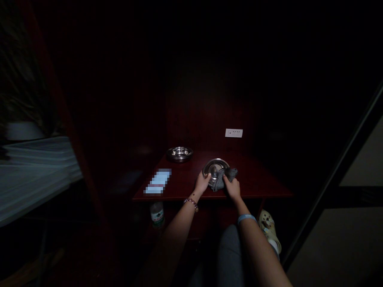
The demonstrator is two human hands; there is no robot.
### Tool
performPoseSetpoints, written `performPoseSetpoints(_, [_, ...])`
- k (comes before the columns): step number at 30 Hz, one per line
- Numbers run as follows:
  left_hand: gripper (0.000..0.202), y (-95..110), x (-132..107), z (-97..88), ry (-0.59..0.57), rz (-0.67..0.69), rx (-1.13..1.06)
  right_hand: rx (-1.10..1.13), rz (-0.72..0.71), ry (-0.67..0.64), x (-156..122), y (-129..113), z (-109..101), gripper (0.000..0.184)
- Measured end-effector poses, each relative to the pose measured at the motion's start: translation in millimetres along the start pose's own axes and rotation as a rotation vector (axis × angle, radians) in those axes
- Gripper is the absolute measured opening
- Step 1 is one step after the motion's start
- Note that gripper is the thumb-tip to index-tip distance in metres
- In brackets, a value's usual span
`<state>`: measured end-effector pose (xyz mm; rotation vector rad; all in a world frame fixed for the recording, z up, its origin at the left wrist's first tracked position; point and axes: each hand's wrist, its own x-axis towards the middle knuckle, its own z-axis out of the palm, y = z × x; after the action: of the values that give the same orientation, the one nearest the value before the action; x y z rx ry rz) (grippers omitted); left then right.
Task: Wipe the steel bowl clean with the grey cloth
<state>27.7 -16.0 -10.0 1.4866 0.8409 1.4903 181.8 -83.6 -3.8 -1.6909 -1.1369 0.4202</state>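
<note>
A round steel dish (214, 166) lies on the dark red table (257, 181) near its front edge. My left hand (202, 182) grips the dish's left rim, fingers curled round it. My right hand (232, 188) is closed on a grey cloth (225, 175) that is pressed onto the dish's right side. A beaded bracelet is on my left wrist and a light blue band on my right.
A second steel dish (180, 153) stands at the back left of the table. A flat blurred card (158, 181) lies at the front left. A white socket plate (233, 132) is on the wall behind. A plastic bottle (157, 213) stands under the table.
</note>
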Motion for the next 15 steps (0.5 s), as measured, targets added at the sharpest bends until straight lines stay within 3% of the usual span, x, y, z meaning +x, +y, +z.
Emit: performPoseSetpoints(15, [0.026,-10.1,4.6,-0.9,0.021,0.001,-0.019,-0.01,-0.015,0.019,-6.2,-5.9,-0.7,0.048])
